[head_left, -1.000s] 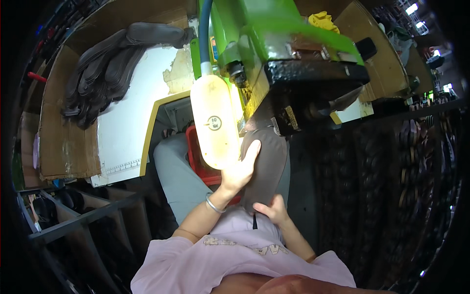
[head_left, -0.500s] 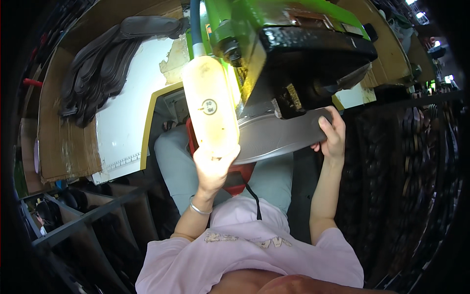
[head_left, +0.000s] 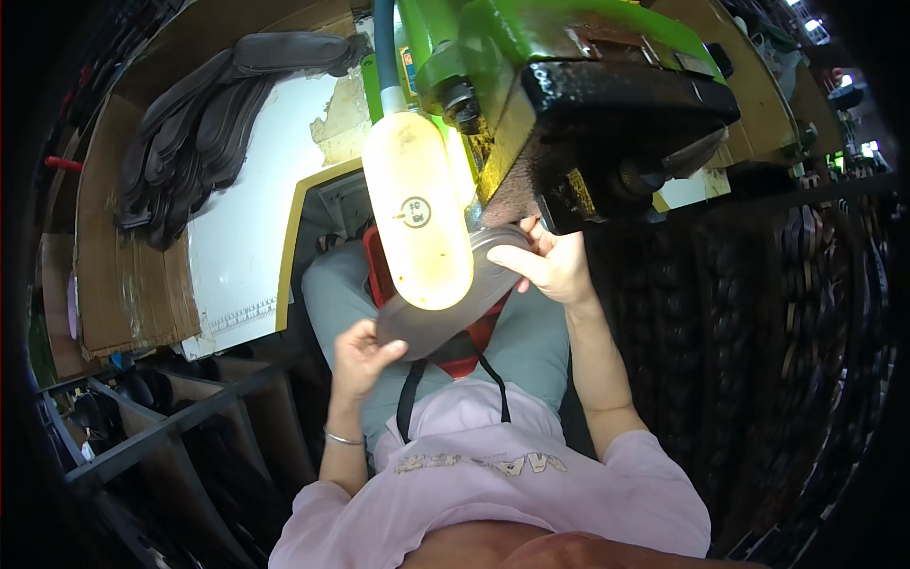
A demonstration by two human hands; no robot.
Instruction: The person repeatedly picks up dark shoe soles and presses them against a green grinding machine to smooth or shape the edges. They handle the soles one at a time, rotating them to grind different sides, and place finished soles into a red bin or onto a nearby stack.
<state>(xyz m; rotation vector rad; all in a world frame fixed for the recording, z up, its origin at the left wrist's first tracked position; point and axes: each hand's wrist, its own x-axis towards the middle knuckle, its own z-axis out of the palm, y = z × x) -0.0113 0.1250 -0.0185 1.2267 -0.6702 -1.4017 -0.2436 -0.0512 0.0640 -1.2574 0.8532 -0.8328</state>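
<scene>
A dark grey shoe sole (head_left: 428,332) is held slantwise between my two hands, above my lap and beneath the machine head. My left hand (head_left: 360,360) pinches its near left end, thumb on top. My right hand (head_left: 557,266) grips the far right end close under the green and black machine (head_left: 626,104), with the thumb laid over the edge. A bright, elongated work lamp (head_left: 415,213) hangs in front and hides the middle of the sole. Whether the sole touches the machine, I cannot tell.
Stacked dark soles (head_left: 204,133) lie on a white table (head_left: 256,204) with a yellow edge, at the left. Cardboard (head_left: 137,247) borders that table. A grey rack (head_left: 171,427) with compartments stands lower left. Rows of dark soles (head_left: 796,284) fill the right side.
The sole has swung from nearly level to slanting, its left end now nearer me. My left hand has moved down and left, my right hand leftward. The lamp and machine head sit slightly lower in view.
</scene>
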